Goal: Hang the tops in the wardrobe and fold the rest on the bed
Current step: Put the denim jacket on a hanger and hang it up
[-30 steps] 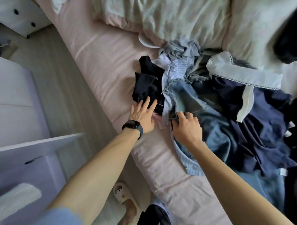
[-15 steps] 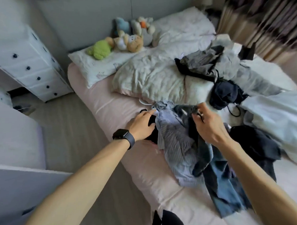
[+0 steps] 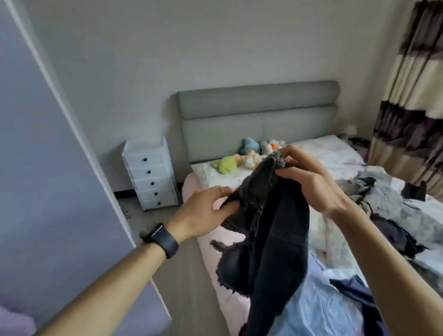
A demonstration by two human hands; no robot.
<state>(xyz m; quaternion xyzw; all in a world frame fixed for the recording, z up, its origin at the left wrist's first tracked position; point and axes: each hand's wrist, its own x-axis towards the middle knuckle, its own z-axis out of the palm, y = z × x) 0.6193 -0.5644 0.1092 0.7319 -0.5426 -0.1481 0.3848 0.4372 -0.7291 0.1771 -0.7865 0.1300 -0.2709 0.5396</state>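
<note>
Pulled up out of the clothes pile [image 3: 310, 314], the dark frayed denim garment [image 3: 275, 246] hung over the bed's [image 3: 224, 305] left edge, with the left hand [image 3: 205, 215] and right hand [image 3: 306, 181] pinching its top edge; it was probably bottoms, so for folding.

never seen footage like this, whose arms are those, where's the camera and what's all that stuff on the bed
No machine here: a person wears a wide-angle camera on the head, so this single picture looks forward and down along their own bare arms. The left hand, with a black watch at the wrist, and the right hand both pinch a dark denim garment with frayed edges, held up over the bed. On the bed lie a heap of grey and dark clothes, pale blue fabric nearer the camera, and soft toys by the headboard. A white drawer unit stands beside the bed; the pale panel at left is probably a wardrobe door.
</note>
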